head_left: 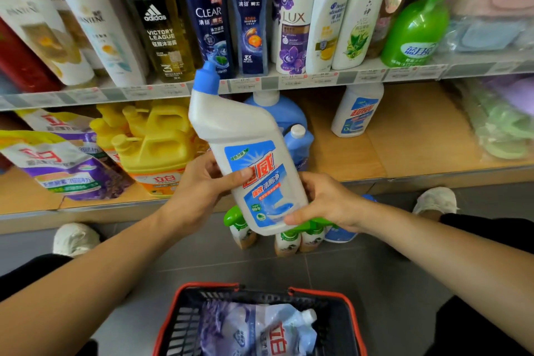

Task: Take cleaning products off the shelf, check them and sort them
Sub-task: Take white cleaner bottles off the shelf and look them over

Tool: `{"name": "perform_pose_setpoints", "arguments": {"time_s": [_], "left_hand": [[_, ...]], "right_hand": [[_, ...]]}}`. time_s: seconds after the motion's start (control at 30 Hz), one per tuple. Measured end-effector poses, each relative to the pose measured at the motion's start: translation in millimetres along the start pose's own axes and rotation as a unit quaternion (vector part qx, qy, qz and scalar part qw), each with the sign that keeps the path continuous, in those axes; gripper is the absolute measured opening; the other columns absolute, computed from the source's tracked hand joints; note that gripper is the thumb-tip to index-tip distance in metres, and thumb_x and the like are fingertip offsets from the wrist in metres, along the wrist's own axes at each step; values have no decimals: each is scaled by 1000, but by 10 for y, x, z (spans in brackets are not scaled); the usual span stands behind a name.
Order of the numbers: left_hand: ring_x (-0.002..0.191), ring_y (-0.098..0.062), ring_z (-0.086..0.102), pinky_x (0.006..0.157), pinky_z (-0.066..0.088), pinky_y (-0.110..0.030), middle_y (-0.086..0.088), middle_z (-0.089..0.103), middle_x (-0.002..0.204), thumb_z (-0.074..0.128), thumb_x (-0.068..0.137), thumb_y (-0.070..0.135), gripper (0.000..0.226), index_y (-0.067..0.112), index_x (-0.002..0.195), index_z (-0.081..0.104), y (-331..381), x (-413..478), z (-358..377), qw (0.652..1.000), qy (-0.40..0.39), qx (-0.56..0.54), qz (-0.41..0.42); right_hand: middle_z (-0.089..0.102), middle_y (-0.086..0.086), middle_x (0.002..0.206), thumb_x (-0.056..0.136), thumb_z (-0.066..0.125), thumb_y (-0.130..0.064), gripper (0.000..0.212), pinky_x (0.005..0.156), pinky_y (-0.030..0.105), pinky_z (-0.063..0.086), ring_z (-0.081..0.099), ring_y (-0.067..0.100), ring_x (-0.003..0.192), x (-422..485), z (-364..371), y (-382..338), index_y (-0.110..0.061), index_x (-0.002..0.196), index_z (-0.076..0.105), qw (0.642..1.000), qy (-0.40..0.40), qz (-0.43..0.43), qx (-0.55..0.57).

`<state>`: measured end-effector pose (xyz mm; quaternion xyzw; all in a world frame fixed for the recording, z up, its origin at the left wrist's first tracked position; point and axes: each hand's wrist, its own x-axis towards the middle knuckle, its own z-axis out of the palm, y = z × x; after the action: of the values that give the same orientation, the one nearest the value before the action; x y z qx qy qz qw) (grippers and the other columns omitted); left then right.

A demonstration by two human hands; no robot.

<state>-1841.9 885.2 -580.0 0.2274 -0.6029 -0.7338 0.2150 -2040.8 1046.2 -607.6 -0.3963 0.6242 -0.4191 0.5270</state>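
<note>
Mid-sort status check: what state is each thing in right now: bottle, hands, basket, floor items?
toilet cleaner bottle, held off the shelf, tilted, blue cap on
left hand, grips the bottle's middle
right hand, grips the bottle's base
basket, on the floor, holds a pouch
pouch, lying in the basket, capped
green-topped bottles, upright on the floor

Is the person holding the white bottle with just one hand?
No, the left hand and the right hand both grip the white bottle around its lower half.
</note>
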Motion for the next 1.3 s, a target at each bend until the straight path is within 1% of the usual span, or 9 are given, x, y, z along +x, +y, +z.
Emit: {"name": "perform_pose_setpoints", "arguments": {"time_s": [0.1, 0.23, 0.33, 0.43, 0.57, 0.7, 0.87, 1.0, 1.3], "left_hand": [[100, -22, 75, 77, 63, -33, -3, 78, 109, 79, 76, 38, 39, 19, 110, 73, 46, -18, -13, 994, 55, 99, 13], [69, -28, 76, 52, 57, -27, -7, 78, 81, 69, 72, 60, 51, 12, 86, 76, 45, -137, 1, 961, 105, 228, -111], [57, -16, 71, 52, 54, -28, 3, 75, 67, 72, 84, 56, 37, 21, 70, 76, 51, -189, 28, 932, 98, 347, 21], [73, -10, 68, 58, 53, -22, 12, 71, 83, 76, 80, 51, 28, 26, 91, 74, 119, -159, 14, 866, 108, 440, 210], [114, -15, 60, 88, 53, -34, 5, 62, 126, 89, 64, 59, 83, 22, 133, 62, 89, -67, -31, 823, 1, 546, 157], [96, -5, 63, 75, 52, -30, 19, 65, 111, 90, 60, 61, 80, 33, 128, 60, -11, -89, 8, 835, -93, 532, 103], [88, -8, 70, 72, 58, -38, 11, 73, 99, 96, 62, 42, 62, 22, 115, 69, 4, -96, 52, 893, -54, 436, 93], [90, -9, 74, 74, 63, -36, 8, 76, 103, 93, 65, 37, 55, 18, 112, 71, -5, -29, 148, 922, 7, 377, 91], [86, -13, 75, 72, 64, -42, 5, 77, 101, 93, 64, 41, 57, 20, 112, 71, 23, 155, 202, 930, 64, 350, 98]], "right_hand": [[76, 4, 108, 58, 94, -7, 60, 88, 52, 59, 72, 21, 102, -6, -73, -94, -16, 112, 69, 996, 87, -26, -23], [75, 7, 98, 51, 95, -13, 51, 80, 55, 58, 70, 28, 97, -9, -198, -266, -19, 98, 74, 976, 193, -59, -76], [73, 6, 98, 52, 95, -8, 54, 80, 49, 59, 70, 26, 97, 1, -211, -388, -26, 97, 72, 969, 210, -83, -97], [73, 1, 96, 54, 94, -6, 55, 77, 44, 59, 71, 20, 92, -8, -136, -482, -25, 101, 71, 969, 175, -105, -137], [72, -2, 94, 56, 94, -11, 55, 73, 37, 58, 69, 17, 89, -47, 22, -536, -19, 105, 72, 966, 126, -120, -191], [69, -12, 98, 57, 93, -18, 57, 73, 22, 55, 66, 8, 94, -67, 129, -581, -22, 109, 70, 960, 93, -150, -217], [64, -21, 125, 67, 92, -22, 70, 100, 16, 45, 56, -5, 122, -62, 141, -635, -33, 129, 62, 961, 104, -190, -173], [42, -7, 156, 88, 74, -20, 63, 121, 28, 28, 32, 0, 145, -8, 138, -679, -30, 145, 47, 948, 99, -240, -186], [44, 3, 155, 102, 53, -11, 42, 122, 32, 28, 33, 10, 147, 11, -11, -718, -16, 144, 49, 924, 140, -275, -225]]}}
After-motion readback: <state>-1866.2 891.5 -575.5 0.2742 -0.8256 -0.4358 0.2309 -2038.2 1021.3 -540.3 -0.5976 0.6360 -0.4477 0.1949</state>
